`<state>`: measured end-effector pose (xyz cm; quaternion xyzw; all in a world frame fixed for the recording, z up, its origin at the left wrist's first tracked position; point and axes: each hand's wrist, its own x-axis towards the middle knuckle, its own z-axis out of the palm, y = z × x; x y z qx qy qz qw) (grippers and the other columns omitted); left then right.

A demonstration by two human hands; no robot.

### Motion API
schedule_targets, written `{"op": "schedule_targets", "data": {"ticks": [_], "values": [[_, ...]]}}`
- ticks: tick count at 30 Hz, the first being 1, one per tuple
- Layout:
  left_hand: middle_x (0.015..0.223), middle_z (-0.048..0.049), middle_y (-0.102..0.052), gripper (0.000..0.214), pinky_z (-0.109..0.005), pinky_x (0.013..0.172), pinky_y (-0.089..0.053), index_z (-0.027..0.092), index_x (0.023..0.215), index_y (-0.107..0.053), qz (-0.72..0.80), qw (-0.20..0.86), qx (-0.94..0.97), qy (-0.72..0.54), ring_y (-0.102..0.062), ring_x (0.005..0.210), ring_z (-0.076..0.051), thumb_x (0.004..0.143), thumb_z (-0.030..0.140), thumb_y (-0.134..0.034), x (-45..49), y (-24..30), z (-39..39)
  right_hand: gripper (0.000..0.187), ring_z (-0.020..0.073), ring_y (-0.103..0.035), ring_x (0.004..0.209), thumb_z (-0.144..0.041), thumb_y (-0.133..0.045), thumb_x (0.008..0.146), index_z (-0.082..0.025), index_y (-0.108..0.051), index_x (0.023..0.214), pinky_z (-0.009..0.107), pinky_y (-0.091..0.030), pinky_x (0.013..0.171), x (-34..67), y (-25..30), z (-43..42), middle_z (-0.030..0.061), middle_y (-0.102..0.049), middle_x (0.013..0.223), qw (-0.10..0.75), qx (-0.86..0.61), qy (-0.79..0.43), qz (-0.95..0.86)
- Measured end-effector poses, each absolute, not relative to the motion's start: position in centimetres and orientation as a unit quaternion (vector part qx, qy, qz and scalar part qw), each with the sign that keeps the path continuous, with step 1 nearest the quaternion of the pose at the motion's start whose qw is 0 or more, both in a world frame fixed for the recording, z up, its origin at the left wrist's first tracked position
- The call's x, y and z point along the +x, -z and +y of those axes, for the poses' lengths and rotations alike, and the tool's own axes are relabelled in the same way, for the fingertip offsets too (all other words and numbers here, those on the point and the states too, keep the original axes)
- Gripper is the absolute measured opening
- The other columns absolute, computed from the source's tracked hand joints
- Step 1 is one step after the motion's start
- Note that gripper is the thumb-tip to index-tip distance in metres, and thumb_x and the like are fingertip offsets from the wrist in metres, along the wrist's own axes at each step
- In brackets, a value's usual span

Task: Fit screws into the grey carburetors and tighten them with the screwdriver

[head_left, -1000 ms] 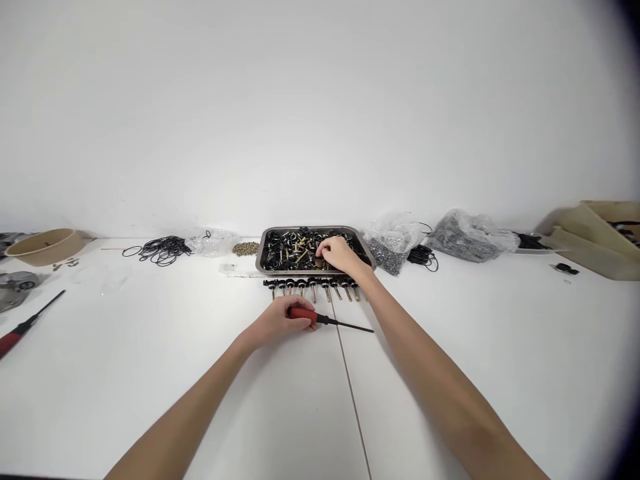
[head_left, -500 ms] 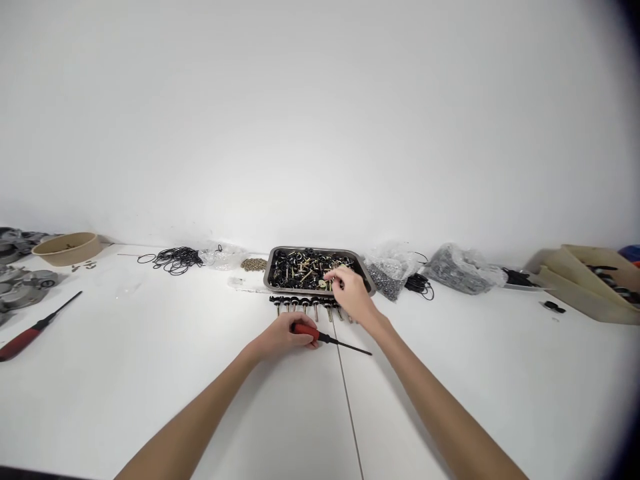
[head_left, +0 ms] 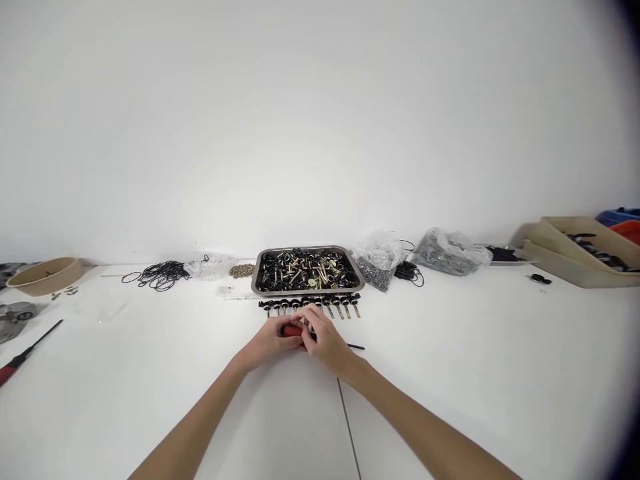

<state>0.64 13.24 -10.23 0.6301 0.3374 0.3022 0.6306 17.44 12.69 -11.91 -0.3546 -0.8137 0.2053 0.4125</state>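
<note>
The white bench (head_left: 425, 383) supports a metal tray (head_left: 307, 293); a row of stemmed parts (head_left: 295, 304) lies in front. A beige bowl (head_left: 46, 286) and black cord bundle (head_left: 164, 275) rest at left.

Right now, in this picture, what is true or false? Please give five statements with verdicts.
1. The left hand holds a red-handled screwdriver. True.
2. The right hand is inside the metal tray. False: the right hand is close to the left hand.
3. A second screwdriver lies at the picture's left edge. True.
4. The row of black parts lies behind the metal tray. False: the row is in front of it.
5. The brass-coloured heap is left of the metal tray. True.
</note>
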Motion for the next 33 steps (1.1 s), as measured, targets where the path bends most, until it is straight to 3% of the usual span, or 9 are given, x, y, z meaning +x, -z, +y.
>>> {"op": "schedule_targets", "data": {"ticks": [13, 33], "values": [[0.096, -0.0106, -0.067, 0.034, -0.034, 0.084, -0.052, 0.012, 0.105, -0.062, 0.342, 0.645, 0.612, -0.304, -0.064, 0.09, -0.021, 0.077, 0.029, -0.067, 0.94, 9.95, 13.05, 0.027, 0.0142, -0.051, 0.082, -0.005, -0.035, 0.083, -0.019, -0.048, 0.101, 0.028, -0.044, 0.075, 17.62, 12.23, 12.88, 0.0052, -0.047, 0.1, 0.388, -0.391, -0.235, -0.801], [0.082, -0.0037, -0.062, 0.03, -0.031, 0.08, -0.054, 0.013, 0.09, -0.063, 0.372, 0.615, 0.625, -0.304, -0.062, 0.08, -0.017, 0.08, 0.041, -0.062, 0.85, 9.9, 13.1, 0.019, 0.0135, -0.052, 0.08, -0.008, -0.035, 0.086, -0.019, -0.049, 0.093, 0.028, -0.044, 0.076, 17.75, 12.54, 13.05, 0.0044, -0.047, 0.098, 0.382, -0.382, -0.237, -0.807]]}}
